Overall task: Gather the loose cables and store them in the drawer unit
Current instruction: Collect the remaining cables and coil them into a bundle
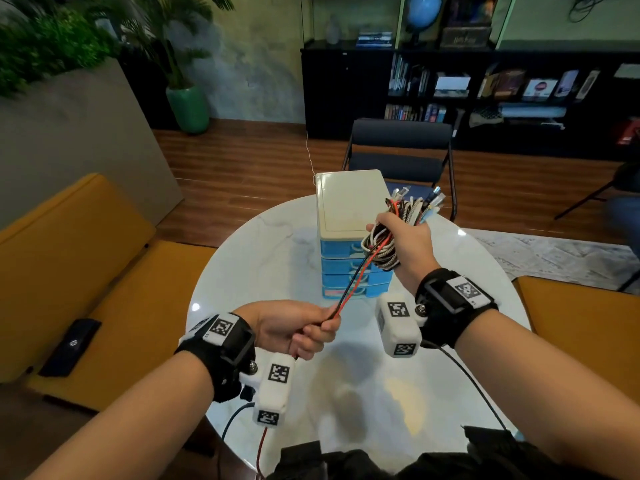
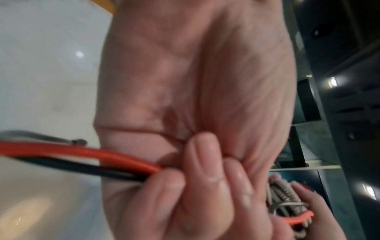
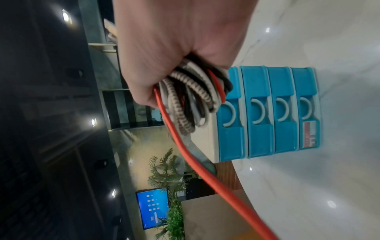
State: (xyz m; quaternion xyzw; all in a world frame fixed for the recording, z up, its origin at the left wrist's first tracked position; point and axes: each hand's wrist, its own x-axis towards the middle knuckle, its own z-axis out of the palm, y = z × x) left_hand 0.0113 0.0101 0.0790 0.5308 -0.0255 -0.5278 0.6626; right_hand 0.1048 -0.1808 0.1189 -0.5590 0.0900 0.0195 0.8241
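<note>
My right hand (image 1: 401,242) grips a coiled bundle of cables (image 1: 384,245), braided, white, black and red, held up in front of the drawer unit (image 1: 349,209). Plug ends (image 1: 420,199) stick out above the fist. From the bundle (image 3: 191,99) a red and black wire pair (image 1: 353,285) runs down to my left hand (image 1: 301,330), which pinches its end (image 2: 131,168) above the table. The drawer unit (image 3: 267,112) is cream with several blue drawers, all closed, and stands on the white round table (image 1: 263,271).
Orange sofa seats (image 1: 86,271) flank the table on the left and right. A dark folding chair (image 1: 401,150) stands behind the table, with black bookshelves (image 1: 485,95) beyond. A dark case (image 1: 71,346) lies on the left sofa. Potted plants (image 1: 187,98) stand at the back left.
</note>
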